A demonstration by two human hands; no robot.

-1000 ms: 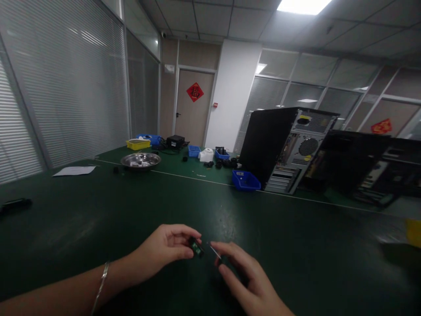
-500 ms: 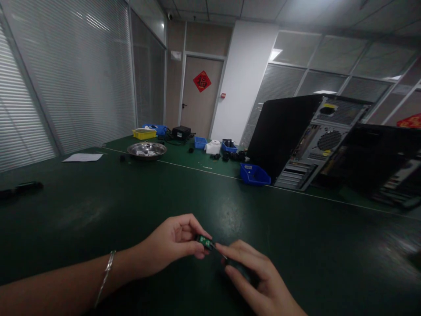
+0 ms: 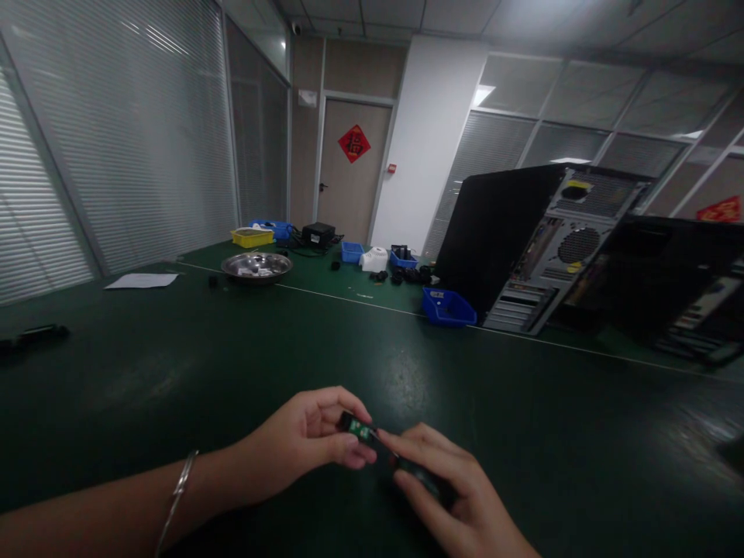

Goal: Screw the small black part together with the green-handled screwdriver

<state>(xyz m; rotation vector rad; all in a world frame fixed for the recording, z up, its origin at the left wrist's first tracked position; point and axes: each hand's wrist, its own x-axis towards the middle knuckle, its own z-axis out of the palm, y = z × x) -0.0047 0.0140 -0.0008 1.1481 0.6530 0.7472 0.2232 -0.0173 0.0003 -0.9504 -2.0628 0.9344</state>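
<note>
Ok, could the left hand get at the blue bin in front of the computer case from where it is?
Probably not without leaning in. The left hand is pinching a small green part near the table's front edge; the blue bin sits far across it, though nothing lies between.

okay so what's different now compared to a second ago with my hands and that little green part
The right hand, holding a thin dark tool, has closed the small gap to the little green part; its tip now looks to meet the part, where a second ago it was apart. The left hand pinches the part as before, above the green table. The steel bowl, blue bin and computer case lie as they did.
</note>
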